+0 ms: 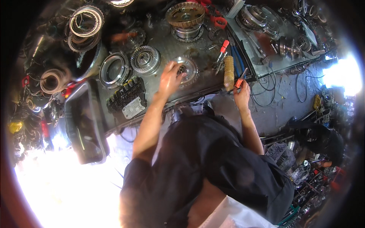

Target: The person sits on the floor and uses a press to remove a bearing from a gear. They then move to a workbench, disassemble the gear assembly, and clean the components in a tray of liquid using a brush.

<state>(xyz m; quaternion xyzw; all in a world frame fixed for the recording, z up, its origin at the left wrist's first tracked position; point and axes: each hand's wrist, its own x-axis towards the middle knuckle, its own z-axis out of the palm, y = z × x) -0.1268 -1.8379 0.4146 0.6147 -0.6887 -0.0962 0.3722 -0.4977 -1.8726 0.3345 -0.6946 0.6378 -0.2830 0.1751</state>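
My left hand (170, 79) reaches over the left side of a round toothed metal part (192, 74) on the workbench. Its fingers and thumb are spread around the part's hub; whether they touch it I cannot tell. In my right hand (242, 97), near the bench's front edge, is a small orange-handled screwdriver (238, 83), its thin shaft pointing up. Just left of it lies a yellowish ribbed cylinder (229, 72). Blue-handled pliers (238, 60) and a red-handled tool (224, 46) rest behind.
Left on the bench (171, 47) are a finned metal drum (145, 60), a metal ring (114, 70) and a dark valve block (127, 95). A black tray (85, 121) stands at the left edge. A gold-topped drum (185, 17) sits farther back. Cables (266, 102) lie beyond my right hand.
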